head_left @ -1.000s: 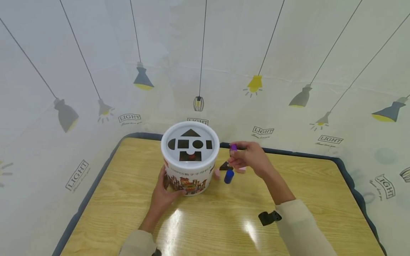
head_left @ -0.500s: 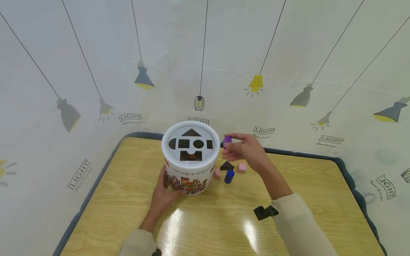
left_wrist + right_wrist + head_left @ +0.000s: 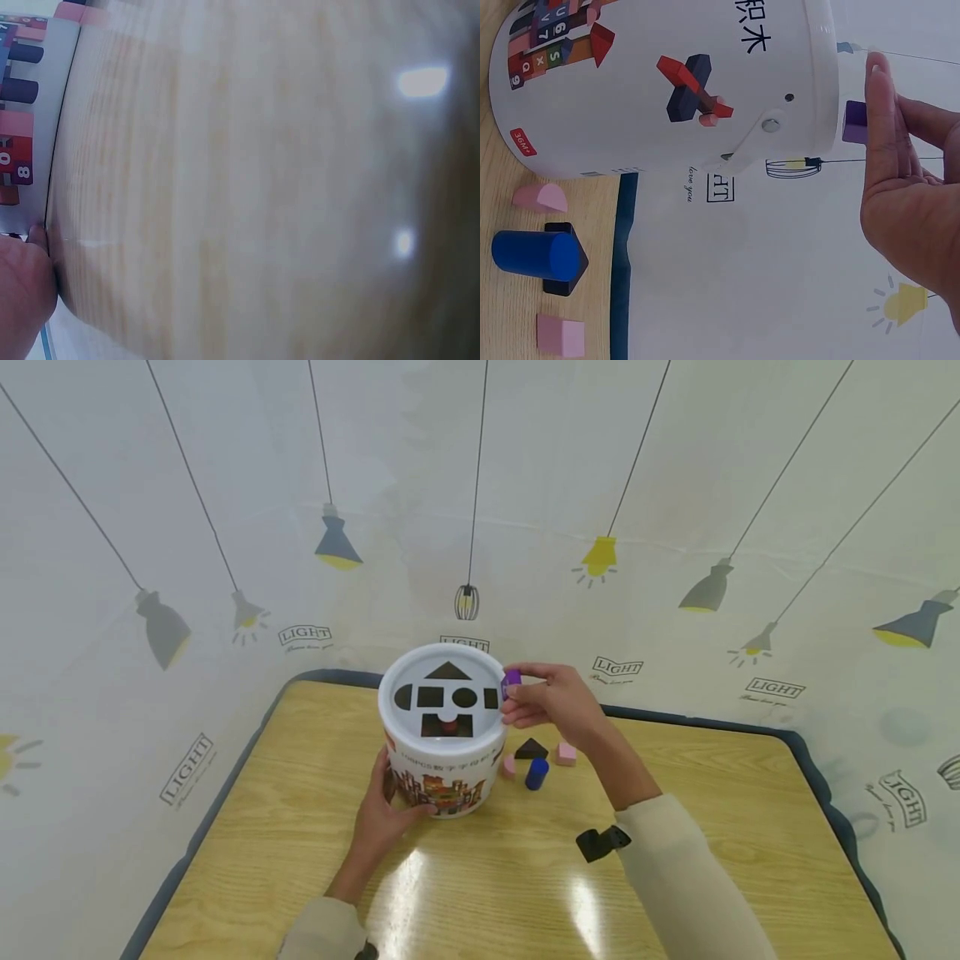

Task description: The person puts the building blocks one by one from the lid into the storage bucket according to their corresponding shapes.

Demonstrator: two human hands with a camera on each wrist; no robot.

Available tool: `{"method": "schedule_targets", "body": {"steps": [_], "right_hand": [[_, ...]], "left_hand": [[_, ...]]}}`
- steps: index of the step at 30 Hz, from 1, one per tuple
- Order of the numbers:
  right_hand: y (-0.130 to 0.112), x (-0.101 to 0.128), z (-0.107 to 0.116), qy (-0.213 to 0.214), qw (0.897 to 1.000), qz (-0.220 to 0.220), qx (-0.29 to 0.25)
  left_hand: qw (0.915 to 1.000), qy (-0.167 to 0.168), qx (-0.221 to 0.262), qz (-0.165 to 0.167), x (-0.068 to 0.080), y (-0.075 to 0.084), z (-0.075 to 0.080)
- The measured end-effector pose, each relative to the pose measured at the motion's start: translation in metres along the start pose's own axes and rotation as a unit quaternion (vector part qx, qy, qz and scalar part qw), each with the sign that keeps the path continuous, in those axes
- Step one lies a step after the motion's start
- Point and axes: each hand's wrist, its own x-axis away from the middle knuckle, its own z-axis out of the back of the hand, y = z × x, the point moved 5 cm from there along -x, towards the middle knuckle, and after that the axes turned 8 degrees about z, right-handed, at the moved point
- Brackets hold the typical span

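Observation:
A white bucket (image 3: 444, 768) with a shape-cutout lid (image 3: 408, 720) stands on the wooden table (image 3: 300, 827). My left hand (image 3: 386, 806) grips the bucket's lower front side. My right hand (image 3: 542, 695) pinches a small purple block (image 3: 512, 681) at the lid's right rim, beside the small rectangular hole. In the right wrist view the purple block (image 3: 854, 121) sits between my fingertips (image 3: 878, 90) just past the bucket (image 3: 667, 82) top. The left wrist view shows mostly blurred table (image 3: 262, 187) and a strip of the bucket (image 3: 30, 112).
Loose blocks lie on the table right of the bucket: a pink half-round (image 3: 509, 766), a blue cylinder (image 3: 536, 772), a black triangle (image 3: 531, 748) and a pink cube (image 3: 566, 753). A printed lamp-pattern curtain (image 3: 675, 527) surrounds the table. A dark padded edge (image 3: 813, 768) rims the tabletop.
My right hand has carried the purple block up and left, from above the loose blocks to the lid's right rim. The left hand has stayed on the bucket.

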Motion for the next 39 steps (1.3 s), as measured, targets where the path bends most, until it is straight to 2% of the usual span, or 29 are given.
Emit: {"method": "schedule_targets", "body": {"steps": [10,17,24,33,39], "right_hand": [[0.003,-0.011,-0.01,-0.01,1.0,-0.019,-0.011],[0.007,-0.018,-0.018,-0.026,0.999,-0.036,-0.013],[0.009,-0.019,-0.02,-0.031,0.998,-0.051,-0.005],[0.012,-0.019,-0.018,-0.028,0.998,-0.06,-0.01],[0.012,-0.018,-0.019,-0.029,0.998,-0.061,-0.016]], "left_hand": [[0.9999,-0.005,0.001,-0.009,0.002,0.006,-0.001],[0.9999,-0.012,0.007,-0.007,0.012,0.033,0.001],[1.0,0.0,-0.009,0.0,0.001,0.002,-0.001],[1.0,0.001,-0.001,0.004,0.001,0.003,-0.001],[0.9999,-0.011,0.006,0.001,0.008,0.023,0.0]]}}
